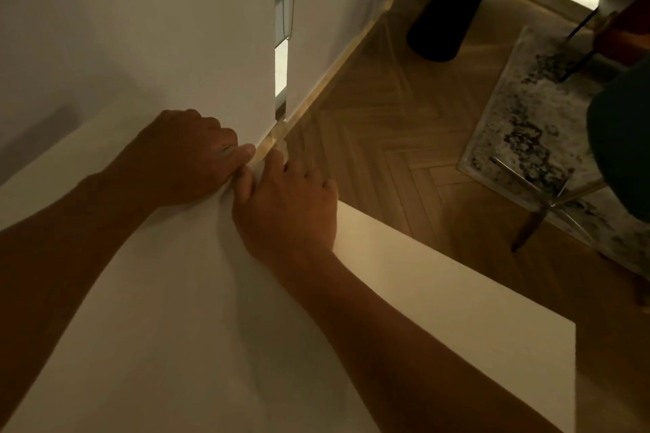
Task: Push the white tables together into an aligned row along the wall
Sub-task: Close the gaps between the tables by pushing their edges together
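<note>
1. Two hands sit at the far corner of one white desk (218, 309), which fills the lower left and middle of the view. Its long edge looks to run along the wall (140, 28) on the left.
2. Left hand (190, 158): on the desktop right at the wall-side corner, fingers curled under, thumb out toward the corner tip. Can't tell whether it grips the back edge or just presses down.
3. Right hand (288, 207): just beside the left, thumbs nearly touching; fingers bend over the desk's end edge, so it looks to hold that edge.
4. Key relation: desk lies below and toward the person from both hands; both are at the same corner, neither clearly nearer.
5. Right of the hands: wood floor (404, 137), rug (527, 137), dark chair (453, 3). No 2nd desk in view, so I can't judge the gap or alignment.
</note>
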### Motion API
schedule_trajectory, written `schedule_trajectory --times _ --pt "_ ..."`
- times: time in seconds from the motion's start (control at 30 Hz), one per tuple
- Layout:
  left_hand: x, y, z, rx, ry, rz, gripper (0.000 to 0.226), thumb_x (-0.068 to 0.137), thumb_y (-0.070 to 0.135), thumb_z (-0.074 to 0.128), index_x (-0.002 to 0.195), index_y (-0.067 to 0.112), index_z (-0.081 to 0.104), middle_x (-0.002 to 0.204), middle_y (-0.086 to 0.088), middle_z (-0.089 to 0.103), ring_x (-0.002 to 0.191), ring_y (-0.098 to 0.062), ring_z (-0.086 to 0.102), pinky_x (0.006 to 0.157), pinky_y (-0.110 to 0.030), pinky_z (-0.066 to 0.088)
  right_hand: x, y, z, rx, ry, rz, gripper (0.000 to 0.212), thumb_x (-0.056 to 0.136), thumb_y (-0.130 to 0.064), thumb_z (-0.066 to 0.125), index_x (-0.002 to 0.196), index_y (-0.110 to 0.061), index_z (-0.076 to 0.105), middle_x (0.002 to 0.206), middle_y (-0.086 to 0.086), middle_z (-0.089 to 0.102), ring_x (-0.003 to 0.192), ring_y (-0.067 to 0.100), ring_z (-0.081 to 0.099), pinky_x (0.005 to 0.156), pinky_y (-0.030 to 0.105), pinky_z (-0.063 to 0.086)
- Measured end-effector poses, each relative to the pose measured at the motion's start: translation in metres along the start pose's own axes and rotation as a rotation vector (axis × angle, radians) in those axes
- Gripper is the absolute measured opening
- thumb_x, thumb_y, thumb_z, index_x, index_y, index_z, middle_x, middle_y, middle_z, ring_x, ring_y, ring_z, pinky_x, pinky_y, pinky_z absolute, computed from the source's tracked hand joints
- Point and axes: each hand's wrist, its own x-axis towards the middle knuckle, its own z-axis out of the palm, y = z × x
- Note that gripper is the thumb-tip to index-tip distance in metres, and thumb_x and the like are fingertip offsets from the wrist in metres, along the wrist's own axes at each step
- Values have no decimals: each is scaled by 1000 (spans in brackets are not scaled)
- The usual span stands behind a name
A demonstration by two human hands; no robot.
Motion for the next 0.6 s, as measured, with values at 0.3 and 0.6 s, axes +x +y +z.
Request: schedule_trajectory --times 0.3,0.6 --pt "-44 33 -6 -250 -102 -517 67 96 56 13 156 31 30 165 -7 24 153 -30 18 123 -50 15 1 -4 -7 -8 -100 -220 45 101 -39 24 136 -20 45 135 4 53 119 28 50 95 45 43" --pt "-84 67 -10 -193 -137 -779 57 103 46 1 159 36 3 169 3 -3 155 -23 -4 125 -45 2 -14 -12 9 -75 -199 -542 65 98 -34 5 157 -6 11 164 14 7 151 33 -7 123 46 1"
